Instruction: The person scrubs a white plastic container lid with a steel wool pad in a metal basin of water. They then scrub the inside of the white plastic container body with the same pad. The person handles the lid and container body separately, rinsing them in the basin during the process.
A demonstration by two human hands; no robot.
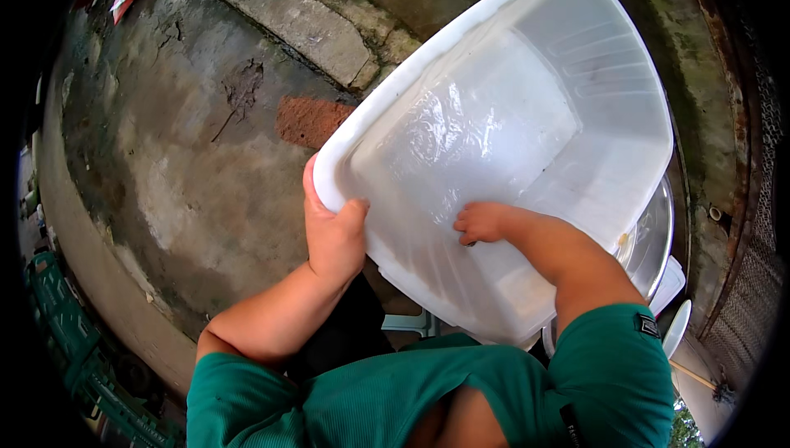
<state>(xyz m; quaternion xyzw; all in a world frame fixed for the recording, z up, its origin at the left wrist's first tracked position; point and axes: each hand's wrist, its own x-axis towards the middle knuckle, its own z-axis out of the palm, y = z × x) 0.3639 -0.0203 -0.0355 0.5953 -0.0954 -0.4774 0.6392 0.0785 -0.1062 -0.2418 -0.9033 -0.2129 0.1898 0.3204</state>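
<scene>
A large white plastic tub point(395, 71) is tilted in front of me, its wet inside facing up with bright glints on it. My left hand point(336, 219) grips the tub's rim at the left corner, thumb over the edge. Inside the tub is my right hand point(481, 224), fingers curled near the lower wall. A small dark bit shows under those fingers; what it is, I cannot tell. Behind the tub's right side, partly hidden, stands a shiny metal basin point(657, 238).
A red brick point(311, 121) lies on the wet concrete floor beside a raised concrete slab point(308, 22). Green plastic crates point(68, 318) stand at the lower left. A light plastic stool point(410, 323) is below the tub. A rusty edge runs along the right.
</scene>
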